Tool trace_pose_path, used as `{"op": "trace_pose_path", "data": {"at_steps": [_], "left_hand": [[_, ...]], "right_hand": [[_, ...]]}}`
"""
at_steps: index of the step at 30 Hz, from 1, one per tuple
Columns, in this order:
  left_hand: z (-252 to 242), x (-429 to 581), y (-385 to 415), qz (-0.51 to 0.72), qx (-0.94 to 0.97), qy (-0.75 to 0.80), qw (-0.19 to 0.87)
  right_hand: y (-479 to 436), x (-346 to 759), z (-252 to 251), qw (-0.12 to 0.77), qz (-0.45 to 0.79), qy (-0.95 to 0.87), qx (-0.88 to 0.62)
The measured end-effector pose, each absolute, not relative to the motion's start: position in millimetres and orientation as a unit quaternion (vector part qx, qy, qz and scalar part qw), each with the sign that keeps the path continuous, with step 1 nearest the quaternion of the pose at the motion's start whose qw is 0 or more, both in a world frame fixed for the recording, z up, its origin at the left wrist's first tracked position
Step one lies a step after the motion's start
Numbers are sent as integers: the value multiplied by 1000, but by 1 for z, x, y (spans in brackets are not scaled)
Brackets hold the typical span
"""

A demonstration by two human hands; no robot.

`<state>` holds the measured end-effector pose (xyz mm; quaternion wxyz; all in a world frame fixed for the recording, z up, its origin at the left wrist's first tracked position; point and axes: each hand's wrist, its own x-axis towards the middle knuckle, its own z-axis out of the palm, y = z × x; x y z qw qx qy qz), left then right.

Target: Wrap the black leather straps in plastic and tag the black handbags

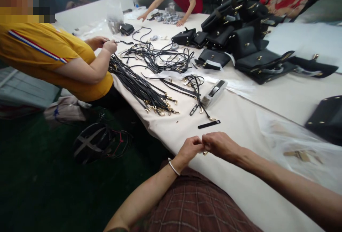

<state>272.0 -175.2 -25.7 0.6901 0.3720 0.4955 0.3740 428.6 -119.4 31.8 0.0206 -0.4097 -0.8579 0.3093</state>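
Note:
Close to the table's near edge, my left hand (pixel 190 150) and my right hand (pixel 220 146) meet, both closed with fingertips pinched together. A small gold-coloured metal piece (pixel 205 152) peeks out below the right fingers; most of what they grip is hidden. Just beyond lies a short black leather tab (pixel 209 124) with an eyelet at one end. Beside it are a small black strap loop (pixel 193 109) and a black strap with a gold snap hook (pixel 213 119). A clear plastic box (pixel 214 93) holding dark parts stands behind these.
A bundle of black straps (pixel 144 86) with gold clips covers the left edge. Black handbags (pixel 219 36) pile up at the back right; another bag (pixel 326 118) sits right. Plastic sheeting (pixel 269 132) lies by my right arm. One person in yellow (pixel 80 57) handles a strap.

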Motion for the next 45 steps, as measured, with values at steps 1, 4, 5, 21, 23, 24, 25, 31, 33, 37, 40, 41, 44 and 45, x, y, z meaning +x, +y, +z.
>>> {"op": "trace_pose_path", "data": {"at_steps": [1,4,5,21,23,24,25,31,33,37,40,41,44,45], "left_hand": [[-27,272,-174,390,343,488,702],[-27,271,-171,413,287,500,705],[-26,271,-170,411,277,503,708],[-42,245,-126,315,126,396,853],[-40,235,-110,340,134,437,821],[-38,229,-101,354,143,455,804],[-37,222,-91,364,154,470,789],[-39,186,-38,412,200,510,728],[-44,179,-25,415,197,514,725],[-49,170,-7,415,182,493,743],[-52,165,3,413,177,486,750],[-53,164,7,411,179,487,749],[-58,163,14,402,196,493,746],[-60,163,17,404,202,494,743]], "right_hand": [[-123,427,31,26,288,-868,-404],[-131,426,28,44,237,-884,-400],[-133,427,27,49,227,-885,-403],[-129,430,13,281,360,-709,-538],[-93,424,9,347,426,-550,-629],[-72,422,5,375,416,-489,-668],[-50,419,-2,394,395,-447,-699],[35,394,-43,441,358,-263,-780],[41,387,-48,454,345,-221,-791],[43,379,-45,470,327,-163,-803],[40,374,-42,481,315,-125,-809],[37,372,-42,485,312,-116,-808],[25,365,-48,489,321,-98,-805],[20,364,-52,486,327,-94,-805]]}}
